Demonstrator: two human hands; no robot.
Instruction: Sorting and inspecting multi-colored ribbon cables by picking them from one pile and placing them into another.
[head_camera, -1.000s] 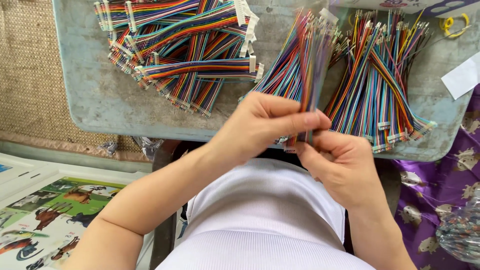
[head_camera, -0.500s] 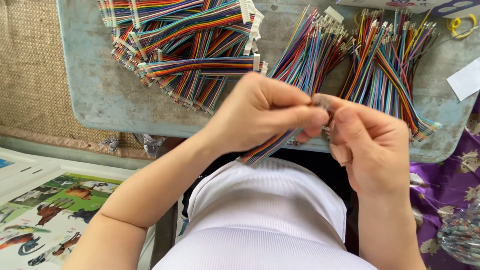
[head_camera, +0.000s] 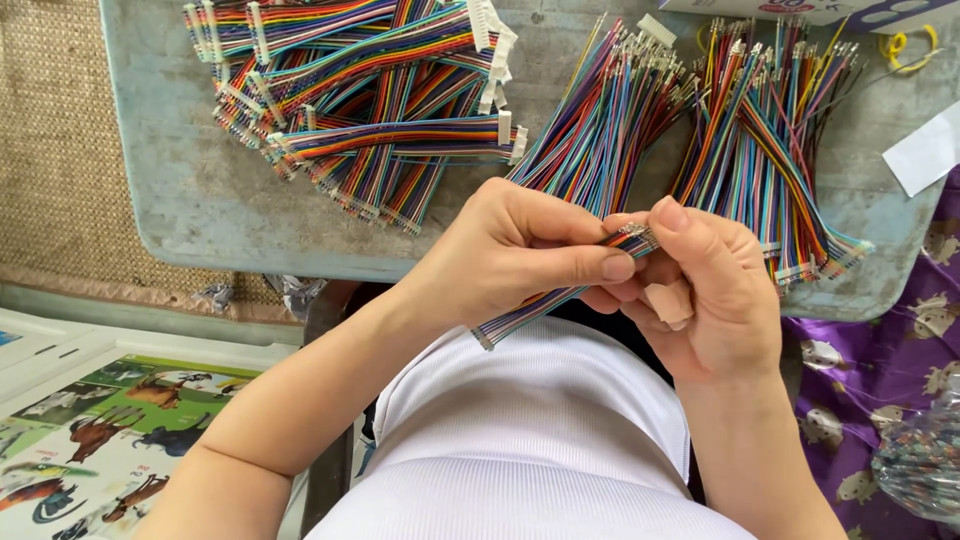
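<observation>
Wire piles crowd the grey table's (head_camera: 200, 200) far side; its near edge lies bare. Over my lap, my left hand (head_camera: 510, 255) and right hand (head_camera: 715, 290) meet, fingers pinching one rainbow ribbon cable (head_camera: 530, 312).

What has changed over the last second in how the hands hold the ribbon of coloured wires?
The left hand and right hand have drawn back from the loose wire bundle toward the body. The wire ribbon, upright before, now slants, its pin end pinched at the fingertips and its tail out under the left hand. The connector-fitted cables, the far bundle and the grey tray stayed put.
</observation>
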